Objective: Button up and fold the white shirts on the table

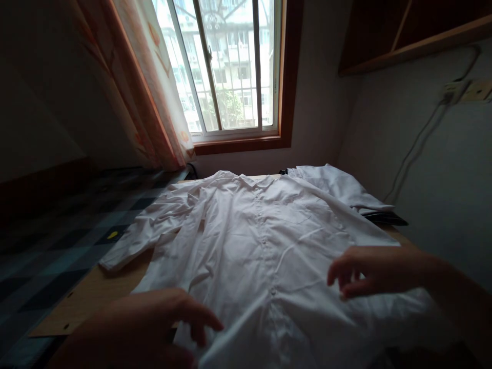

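Observation:
A white button-up shirt (246, 230) lies spread front side up, its collar toward the window and its button row running toward me. The cloth is wrinkled, and one sleeve (154, 220) stretches out to the left. My left hand (165, 323) is over the lower left part of the shirt, fingers apart and bent downward, with nothing visible in them. Over the lower right side is my right hand (361, 271), its fingers curled loosely with gaps between them and holding nothing that I can see. Whether either hand touches the cloth is unclear.
The shirt rests on a wooden board (92, 294). To the left is a checked dark cloth surface (34, 256). Folded white clothing (338, 184) with dark edges lies at the back right. Beyond are a window (234, 72), a curtain (134, 77) and a wall cable (413, 143).

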Tool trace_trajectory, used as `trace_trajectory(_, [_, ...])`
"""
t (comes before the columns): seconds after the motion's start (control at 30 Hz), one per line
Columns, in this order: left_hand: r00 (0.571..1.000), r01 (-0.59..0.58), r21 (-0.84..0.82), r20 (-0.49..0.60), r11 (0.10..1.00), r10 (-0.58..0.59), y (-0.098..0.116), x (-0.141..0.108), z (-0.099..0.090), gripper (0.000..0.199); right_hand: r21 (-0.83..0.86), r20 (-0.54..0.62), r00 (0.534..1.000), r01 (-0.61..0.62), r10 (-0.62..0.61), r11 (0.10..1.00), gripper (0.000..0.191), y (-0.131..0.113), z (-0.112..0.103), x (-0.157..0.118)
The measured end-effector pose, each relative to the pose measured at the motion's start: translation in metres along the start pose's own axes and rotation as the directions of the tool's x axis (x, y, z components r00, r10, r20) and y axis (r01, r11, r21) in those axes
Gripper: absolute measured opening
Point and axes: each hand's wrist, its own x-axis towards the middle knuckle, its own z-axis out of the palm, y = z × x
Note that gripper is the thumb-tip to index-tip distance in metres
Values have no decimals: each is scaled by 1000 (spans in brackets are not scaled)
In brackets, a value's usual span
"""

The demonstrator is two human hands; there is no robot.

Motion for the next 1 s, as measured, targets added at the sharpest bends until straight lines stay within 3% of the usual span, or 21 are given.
trace_trajectory(0.03, [984,-45,-76,167,996,57,7,23,-11,29,-16,-23,999,48,-48,999,25,-1,-8,16])
trace_trajectory(0.07, [971,-67,-107,223,992,89,14,49,-18,30,-43,-59,993,95,-98,995,26,-2,-15,36])
trace_trajectory(0.1, [973,-89,-89,206,992,105,20,78,-21,31,-76,-117,985,122,-130,990,28,-2,-20,59])
trace_trajectory(0.17, [998,-60,49,26,997,59,29,138,-11,32,-162,-285,947,102,-145,981,29,-3,-23,109])
trace_trajectory(0.23, [979,117,212,-187,970,-77,32,191,14,40,-243,-440,893,-14,-98,970,34,-2,-15,159])
trace_trajectory(0.3, [957,208,271,-255,940,-138,29,229,43,41,-277,-503,864,-156,-5,948,39,2,-2,200])
trace_trajectory(0.37, [948,246,275,-270,929,-171,19,250,67,43,-248,-539,835,-279,107,928,44,8,13,225])
trace_trajectory(0.5, [945,260,245,-265,934,-194,-13,251,83,55,-194,-520,826,-363,218,911,58,32,28,231])
trace_trajectory(0.7, [918,379,252,-221,891,-328,-49,229,67,65,-216,-533,794,-463,294,859,65,68,22,208])
trace_trajectory(0.87, [887,453,283,-240,845,-395,-56,203,62,63,-240,-592,751,-512,294,824,61,78,28,193])
trace_trajectory(1.0, [883,460,304,-254,834,-395,-47,175,68,62,-281,-622,739,-521,261,806,59,80,42,177])
